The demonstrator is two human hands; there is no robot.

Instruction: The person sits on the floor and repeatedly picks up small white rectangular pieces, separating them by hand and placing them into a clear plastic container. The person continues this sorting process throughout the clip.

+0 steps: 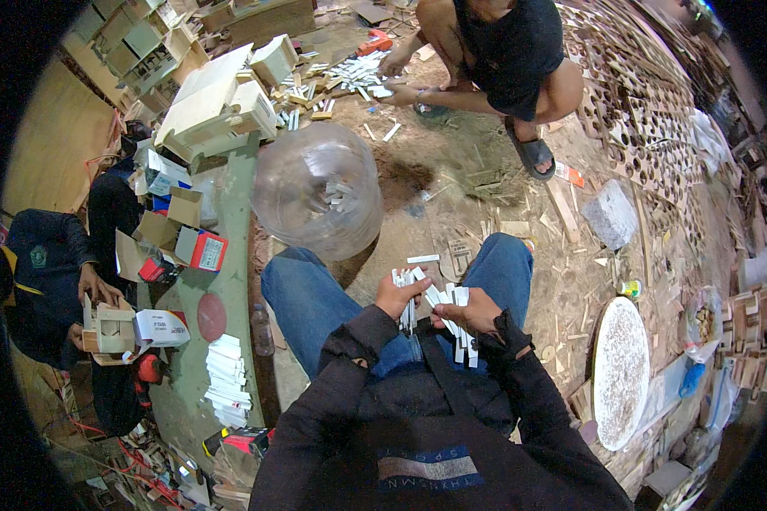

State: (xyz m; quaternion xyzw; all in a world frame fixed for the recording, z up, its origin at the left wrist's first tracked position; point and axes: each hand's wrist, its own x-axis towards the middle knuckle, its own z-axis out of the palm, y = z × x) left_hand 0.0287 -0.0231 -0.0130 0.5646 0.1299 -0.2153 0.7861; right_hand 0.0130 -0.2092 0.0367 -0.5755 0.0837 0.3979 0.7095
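Between my knees, my left hand (398,295) is closed round a bunch of thin white strips (406,317) that stick out above and below the fingers. Close beside it, my right hand (473,312) grips a second bunch of white strips (460,345), fanned out and pointing downward. The two hands are nearly touching, and some strips lie across the gap between them. Just beyond my hands, a single white strip (423,258) lies near my knees. Ahead and to the left stands a big clear plastic tub (315,230) with a few white pieces inside.
A green bench (183,375) at left carries a pile of white strips (227,383), boxes and a red disc (212,316). A co-worker (511,60) crouches ahead by a heap of strips (362,72). Another person (47,281) handles a wooden piece at far left. A white oval board (620,375) lies right.
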